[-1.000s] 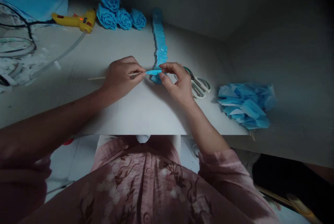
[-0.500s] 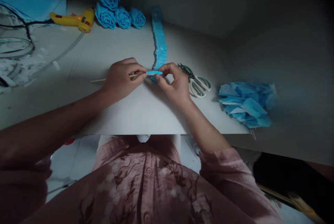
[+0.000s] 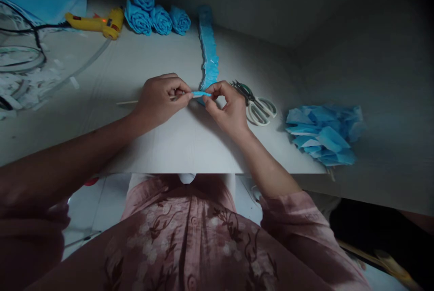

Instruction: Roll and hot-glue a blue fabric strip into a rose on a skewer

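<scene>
A thin pale stick [image 3: 127, 102] passes through my left hand [image 3: 162, 96], whose thumb and fingers are pinched on it near its right end. Light blue material [image 3: 200, 94] is wrapped round that end, between my two hands. My right hand [image 3: 228, 107] pinches the blue material from the right. A long ruffled blue strip [image 3: 209, 51] runs from the back of the table down to my fingertips; its near end lies partly under my right fingers. Scissors with white handles [image 3: 260, 111] lie just right of my right hand.
Several blue crepe roses [image 3: 137, 17] sit at the back. Left of them is a yellow glue gun [image 3: 96, 24] with a lit red light, near cables and white scraps [image 3: 25, 83]. A pile of blue pieces [image 3: 323, 135] lies at the right on the table [image 3: 162, 150].
The blue material at the stick's end looks slightly turned between my fingertips. Both hands stay in nearly the same place, and the view has shifted a little.
</scene>
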`<action>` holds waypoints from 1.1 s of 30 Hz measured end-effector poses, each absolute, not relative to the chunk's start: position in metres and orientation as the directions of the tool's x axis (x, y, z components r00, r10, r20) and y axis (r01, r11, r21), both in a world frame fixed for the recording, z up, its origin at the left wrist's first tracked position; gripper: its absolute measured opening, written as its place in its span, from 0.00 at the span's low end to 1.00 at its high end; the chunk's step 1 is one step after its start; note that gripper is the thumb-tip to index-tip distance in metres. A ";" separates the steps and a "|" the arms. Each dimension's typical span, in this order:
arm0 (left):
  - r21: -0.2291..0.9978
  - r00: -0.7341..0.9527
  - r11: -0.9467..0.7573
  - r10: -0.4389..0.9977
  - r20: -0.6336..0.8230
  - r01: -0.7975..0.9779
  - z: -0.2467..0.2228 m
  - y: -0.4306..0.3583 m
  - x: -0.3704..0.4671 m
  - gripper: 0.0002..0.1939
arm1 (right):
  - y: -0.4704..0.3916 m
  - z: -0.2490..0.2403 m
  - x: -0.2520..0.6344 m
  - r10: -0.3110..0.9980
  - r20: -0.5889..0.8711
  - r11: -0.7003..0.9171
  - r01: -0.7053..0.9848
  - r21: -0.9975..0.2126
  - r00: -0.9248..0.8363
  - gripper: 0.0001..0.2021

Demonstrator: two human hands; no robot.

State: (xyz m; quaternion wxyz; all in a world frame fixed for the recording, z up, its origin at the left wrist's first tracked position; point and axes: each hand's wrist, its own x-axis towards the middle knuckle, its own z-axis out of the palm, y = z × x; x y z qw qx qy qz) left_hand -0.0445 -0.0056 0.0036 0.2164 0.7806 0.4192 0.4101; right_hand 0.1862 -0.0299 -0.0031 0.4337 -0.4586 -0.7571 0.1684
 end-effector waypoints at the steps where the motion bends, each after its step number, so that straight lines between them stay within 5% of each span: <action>1: 0.683 0.310 -0.550 0.835 0.455 0.481 0.004 -0.006 -0.045 0.05 | -0.030 -0.004 0.187 0.839 0.504 0.526 0.544 -0.654 -0.205 0.08; 17: 0.731 0.315 -0.501 0.864 0.393 0.463 0.002 -0.004 -0.043 0.06 | -0.030 -0.005 0.187 0.832 0.507 0.532 0.586 -0.611 -0.227 0.07; 24: 0.706 0.304 -0.463 0.886 0.349 0.537 0.000 0.001 -0.050 0.11 | -0.028 -0.003 0.193 0.849 0.487 0.507 0.575 -0.642 -0.205 0.15; 33: 0.670 0.379 -0.530 0.846 0.375 0.520 0.003 -0.003 -0.047 0.11 | -0.033 0.005 0.185 0.888 0.413 0.445 0.613 -0.653 -0.204 0.08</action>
